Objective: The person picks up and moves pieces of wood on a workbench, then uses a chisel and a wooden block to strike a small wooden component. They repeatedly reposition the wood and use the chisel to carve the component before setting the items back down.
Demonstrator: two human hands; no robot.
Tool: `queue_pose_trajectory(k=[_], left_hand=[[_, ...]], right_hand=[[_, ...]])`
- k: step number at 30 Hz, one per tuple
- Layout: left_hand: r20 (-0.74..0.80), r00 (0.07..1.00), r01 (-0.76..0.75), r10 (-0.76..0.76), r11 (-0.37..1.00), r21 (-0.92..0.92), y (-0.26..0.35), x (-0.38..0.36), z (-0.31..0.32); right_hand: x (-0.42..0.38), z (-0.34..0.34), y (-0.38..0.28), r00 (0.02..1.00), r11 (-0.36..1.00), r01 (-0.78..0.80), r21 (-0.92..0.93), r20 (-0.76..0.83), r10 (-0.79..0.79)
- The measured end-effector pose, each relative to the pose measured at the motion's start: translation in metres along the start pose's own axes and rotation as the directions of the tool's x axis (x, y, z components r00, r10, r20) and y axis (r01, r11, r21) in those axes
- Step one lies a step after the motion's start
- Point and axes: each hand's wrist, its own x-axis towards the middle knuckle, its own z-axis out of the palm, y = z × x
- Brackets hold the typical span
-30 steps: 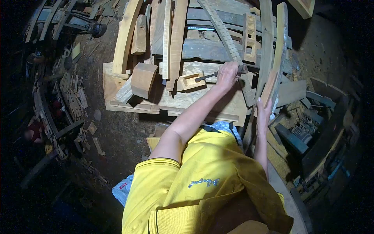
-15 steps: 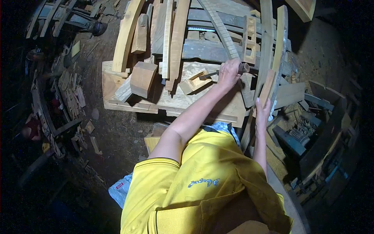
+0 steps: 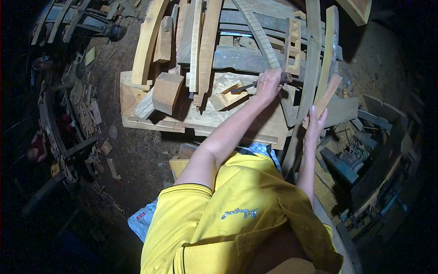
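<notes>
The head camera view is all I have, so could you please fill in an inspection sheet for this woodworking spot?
Surface: pale wooden board platform on a dirt floor, scuffed and bare in front.
Job's things: small pale recessed wooden block lies on the platform; dark-handled metal chisel has its tip at the block; flat reddish wooden stick is held tilted.
Clutter: chunky brown wooden block, long curved planks, notched slats.
Hands: left hand grips the chisel; right hand grips the stick.
Cables: nothing seen.
Surroundings: wood scraps on the floor at left, dark machinery at right, white plastic bag by the yellow shirt.
</notes>
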Motion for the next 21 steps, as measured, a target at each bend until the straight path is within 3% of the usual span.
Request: queue_pose_trajectory(k=[3,7,9,10,11,13,15,16,17,18,19,21], left_hand=[[-0.003,1.0,-0.022,0.023,1.0,0.018,-0.002,-0.001,0.003],[0.026,0.999,-0.025,0.025,0.999,0.023,-0.002,0.0,0.004],[0.03,0.999,-0.011,0.01,0.999,0.047,-0.004,0.0,0.008],[0.034,0.999,-0.017,0.015,0.999,0.045,-0.004,-0.001,0.01],[0.04,0.999,-0.004,0.002,0.999,0.045,-0.005,-0.001,0.011],[0.041,0.999,0.017,-0.019,0.999,0.05,-0.007,0.001,0.011],[0.028,1.0,-0.009,0.008,0.999,0.039,-0.008,-0.002,0.01],[0.033,0.999,-0.011,0.01,0.999,0.04,-0.007,-0.004,0.01],[0.056,0.998,0.007,-0.011,0.998,0.061,-0.006,-0.004,0.01],[0.074,0.997,0.026,-0.032,0.996,0.082,-0.004,-0.002,0.01],[0.07,0.997,0.024,-0.03,0.996,0.081,-0.002,-0.004,0.009],[0.117,0.99,0.066,-0.075,0.994,0.084,0.002,-0.004,-0.003]], right_hand=[[0.005,0.0,-0.001,0.997,0.997,0.067,0.037,-0.049,-0.065],[0.008,0.001,0.001,0.997,0.999,0.037,0.014,-0.074,-0.036],[0.001,0.015,-0.002,0.983,0.98,-0.181,-0.083,0.003,0.182],[0.014,0.011,0.046,0.988,0.883,0.043,-0.467,0.151,0.031],[0.004,0.021,0.034,0.964,0.849,0.216,-0.482,0.243,-0.107],[0.0,0.022,0.016,0.991,0.944,0.003,-0.33,0.128,0.042],[0.015,0.007,0.014,0.956,0.966,-0.258,-0.026,0.139,0.259],[0.016,0.013,0.02,0.972,0.972,-0.234,0.035,0.022,0.233],[0.013,0.018,0.019,0.973,0.972,-0.23,0.038,0.018,0.23],[0.009,0.022,0.019,0.985,0.947,-0.08,-0.312,0.123,0.124],[0.005,0.025,0.018,0.965,0.79,0.108,-0.604,0.254,0.062],[0.005,0.02,-0.009,0.956,0.794,0.107,-0.598,0.281,0.083]])
